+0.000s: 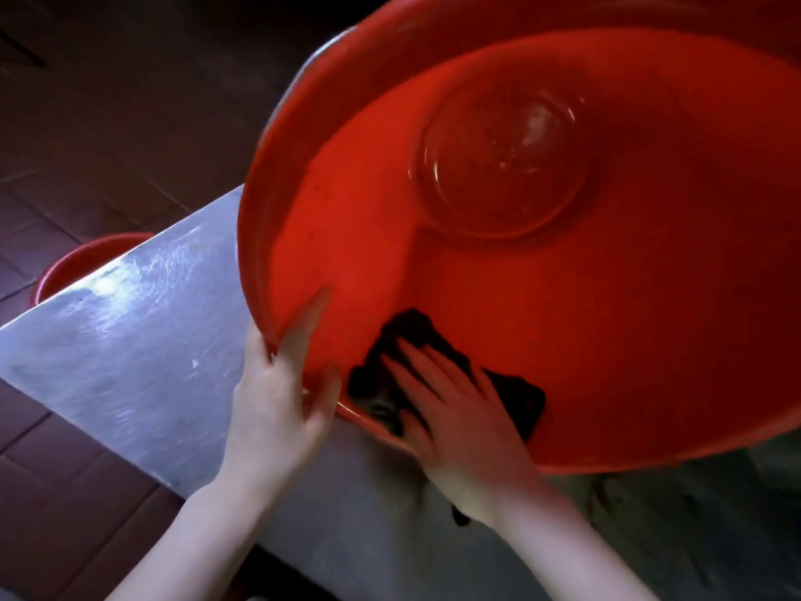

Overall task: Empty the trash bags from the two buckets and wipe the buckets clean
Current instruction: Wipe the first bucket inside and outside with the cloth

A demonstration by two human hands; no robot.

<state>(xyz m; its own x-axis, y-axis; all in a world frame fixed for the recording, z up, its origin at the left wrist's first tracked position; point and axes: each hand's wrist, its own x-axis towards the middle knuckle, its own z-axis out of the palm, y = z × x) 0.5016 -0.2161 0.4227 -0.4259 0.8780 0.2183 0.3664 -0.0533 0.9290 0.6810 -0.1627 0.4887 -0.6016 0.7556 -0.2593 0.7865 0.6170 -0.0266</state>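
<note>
A red bucket [563,297] lies tipped on the steel counter [130,340], mouth toward the viewer. The right hand [459,409] presses a dark cloth [516,392] flat-fingered against its near inner wall. The left hand [281,383] grips the rim. A second red bucket [73,262] stands on the floor [86,123], far left.

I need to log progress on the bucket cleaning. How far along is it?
Done: the red bucket tipped on the metal table holds no trash bag. In hand: the left hand grips its rim while the right hand presses a dark cloth against the inside wall. Left: a second red bucket on the floor; its inside is hidden.
</note>
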